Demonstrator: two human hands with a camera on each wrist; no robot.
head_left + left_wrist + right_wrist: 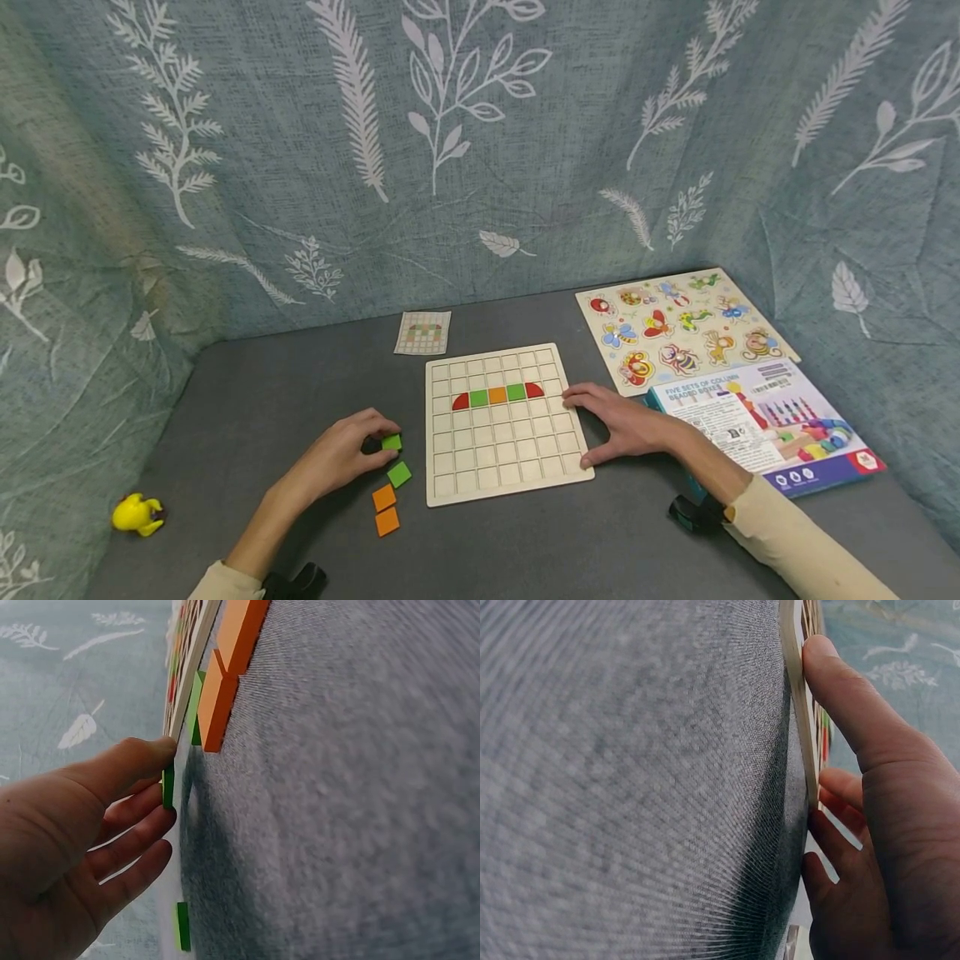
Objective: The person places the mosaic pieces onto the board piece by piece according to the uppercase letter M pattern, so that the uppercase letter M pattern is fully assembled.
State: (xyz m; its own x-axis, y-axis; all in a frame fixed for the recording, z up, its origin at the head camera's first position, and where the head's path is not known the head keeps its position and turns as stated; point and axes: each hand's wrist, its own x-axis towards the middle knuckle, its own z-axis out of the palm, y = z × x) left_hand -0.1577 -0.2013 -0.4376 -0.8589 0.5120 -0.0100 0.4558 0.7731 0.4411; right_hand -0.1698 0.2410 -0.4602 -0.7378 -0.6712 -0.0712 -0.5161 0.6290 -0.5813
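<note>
My left hand (348,446) pinches a green square tile (168,787) between thumb and fingers, just left of the wooden grid board (465,492). Another green tile (400,475) and two orange tiles (384,498) lie below that hand. The left wrist view shows one more green tile (181,926) beyond the fingers. One row of the board carries a red rounded piece (461,402), a green square, an orange square, a green square and a second red rounded piece (534,390). With thumb and fingertips spread, my right hand (618,423) touches the board's right edge.
A small pattern card (422,333) lies behind the board. At the right are an insect puzzle board (660,383) and a boxed bead set (780,425). A yellow toy (137,514) sits at far left. A patterned curtain (480,167) surrounds the table's back.
</note>
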